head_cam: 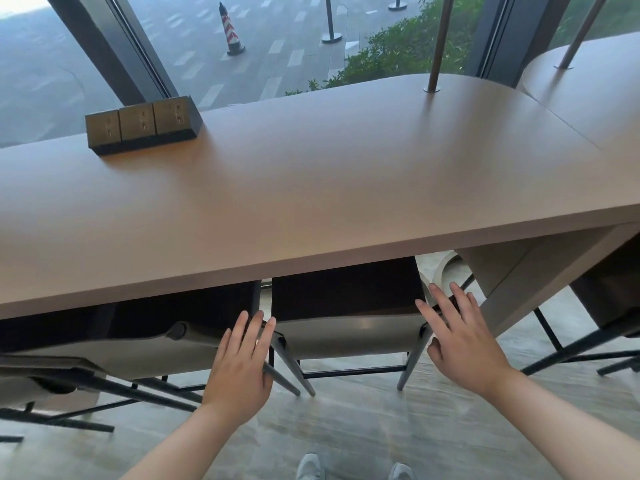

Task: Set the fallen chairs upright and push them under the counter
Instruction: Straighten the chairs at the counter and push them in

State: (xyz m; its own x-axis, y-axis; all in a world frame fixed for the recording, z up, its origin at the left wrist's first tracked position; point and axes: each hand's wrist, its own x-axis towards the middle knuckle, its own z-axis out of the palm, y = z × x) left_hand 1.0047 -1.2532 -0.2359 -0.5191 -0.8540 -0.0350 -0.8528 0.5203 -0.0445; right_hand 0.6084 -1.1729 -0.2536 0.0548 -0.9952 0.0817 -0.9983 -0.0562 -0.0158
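A chair (349,336) with a dark seat and grey backrest stands upright, its seat tucked under the brown counter (311,188). My left hand (242,362) lies with straight fingers on the left corner of its backrest. My right hand (457,336) rests flat, fingers spread, on the right corner. A second chair (149,348) of the same kind stands to the left, also under the counter, close beside the first.
A dark block of power sockets (142,124) sits on the counter at the back left. Two metal posts (438,46) rise from the counter near the window. Another chair's black frame (588,344) shows at the right, one more at the far left. My shoes (311,467) stand on the grey floor.
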